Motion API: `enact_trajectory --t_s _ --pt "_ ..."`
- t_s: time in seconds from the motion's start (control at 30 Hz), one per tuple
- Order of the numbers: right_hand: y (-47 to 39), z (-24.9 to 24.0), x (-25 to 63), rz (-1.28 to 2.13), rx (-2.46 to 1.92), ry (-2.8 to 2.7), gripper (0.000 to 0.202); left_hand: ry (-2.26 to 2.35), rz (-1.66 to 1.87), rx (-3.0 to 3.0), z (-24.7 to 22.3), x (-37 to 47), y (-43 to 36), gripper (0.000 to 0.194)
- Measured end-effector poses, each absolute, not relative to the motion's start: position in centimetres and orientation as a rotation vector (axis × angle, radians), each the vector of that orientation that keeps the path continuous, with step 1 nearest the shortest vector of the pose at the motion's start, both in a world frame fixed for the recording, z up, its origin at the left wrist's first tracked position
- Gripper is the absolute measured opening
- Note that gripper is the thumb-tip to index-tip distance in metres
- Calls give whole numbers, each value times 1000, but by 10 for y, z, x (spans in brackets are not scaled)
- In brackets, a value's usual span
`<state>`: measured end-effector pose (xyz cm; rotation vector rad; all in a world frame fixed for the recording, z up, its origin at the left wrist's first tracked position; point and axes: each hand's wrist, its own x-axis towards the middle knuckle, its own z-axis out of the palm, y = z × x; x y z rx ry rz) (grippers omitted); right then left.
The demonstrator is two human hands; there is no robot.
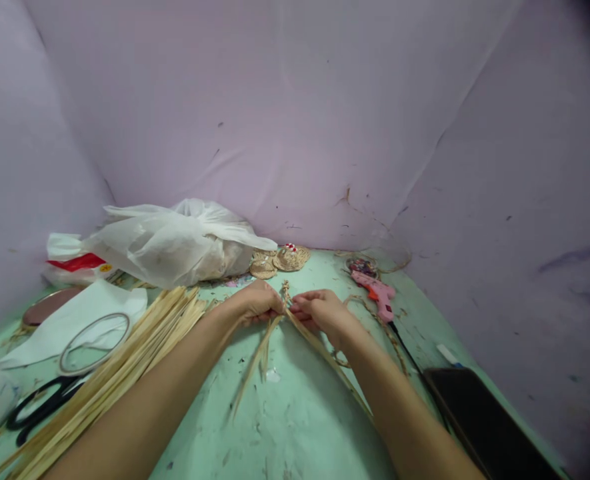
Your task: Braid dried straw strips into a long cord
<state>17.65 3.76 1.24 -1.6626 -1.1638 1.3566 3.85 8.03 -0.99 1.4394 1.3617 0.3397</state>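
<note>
Between my two hands is a braid (285, 292) of straw-coloured fibre, its plaited end pointing away from me. Loose strands (255, 373) trail from it toward me, one set hanging below my left hand and a longer one running under my right forearm. My left hand (261, 303) is closed, pinching the braid from the left. On the other side my right hand (319, 310) has its fingers bent around the strands close to the braid; the fingertips are partly hidden. A bundle of dry fibre strips (139, 353) lies beside and under my left forearm.
Black-handled scissors (39, 403), a hoop (95, 343) and a white sheet (87, 317) lie at left. Behind are a white plastic bag (175, 243) and small woven straw hats (291, 259). At right are a pink glue gun (377, 291) with a cord and a dark phone-like slab (485, 427).
</note>
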Motion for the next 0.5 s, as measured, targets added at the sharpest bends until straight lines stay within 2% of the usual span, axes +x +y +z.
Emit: enact_trajectory --t_s 0.1,0.23,0.37,0.5 --pt "37 3 167 1610 -1579 -1059 13 1323 307 1440 -12 38 80 12" --pt "38 -9 164 1506 -1648 -1161 17 1345 252 1509 -8 42 76 8" --pt "42 -22 168 1425 -1667 -1232 11 1552 137 1711 7 44 70 7" --pt "41 -24 166 1445 -1614 -1115 8 1740 54 1958 23 51 56 13"
